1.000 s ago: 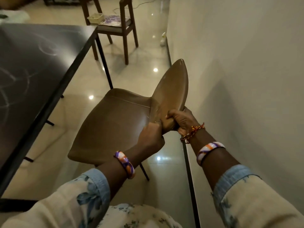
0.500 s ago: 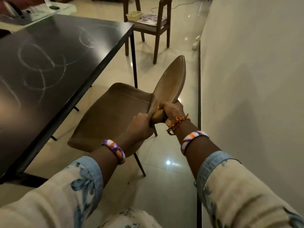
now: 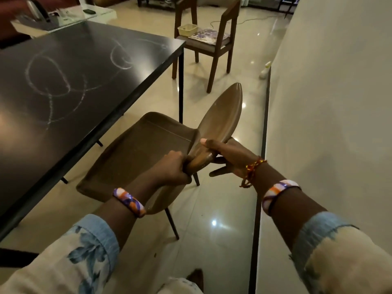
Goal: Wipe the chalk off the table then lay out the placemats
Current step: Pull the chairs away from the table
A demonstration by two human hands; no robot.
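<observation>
Glossy beige floor tiles (image 3: 212, 240) run between a plain white wall (image 3: 328, 102) on the right and a long black rectangular table (image 3: 118, 66) on the left, leaving a lane of floor that reaches to the far end of the room. White chalk loops and scribbles (image 3: 51, 81) cover the tabletop. The table's right edge runs diagonally from near left to a far corner, where a thin black leg drops to the floor.

Just right of that edge stands a brown moulded-plastic chair (image 3: 131, 158) on slim dark legs, its seat partly tucked beside the table. The left hand (image 3: 171, 168) is curled tightly round the near end of the chair's backrest. The right hand (image 3: 231, 155) grips the same backrest from the other side, thumb pressed on its face, with two lower fingers pointing loosely left beneath it.

Farther off, beyond the table corner, stands a dark wooden chair (image 3: 220, 45) with open floor around it. On its seat lies a flat purple-patterned placemat (image 3: 210, 33), and beside it to the left sits a small pale rectangular tray (image 3: 187, 29); what it holds cannot be made out.
</observation>
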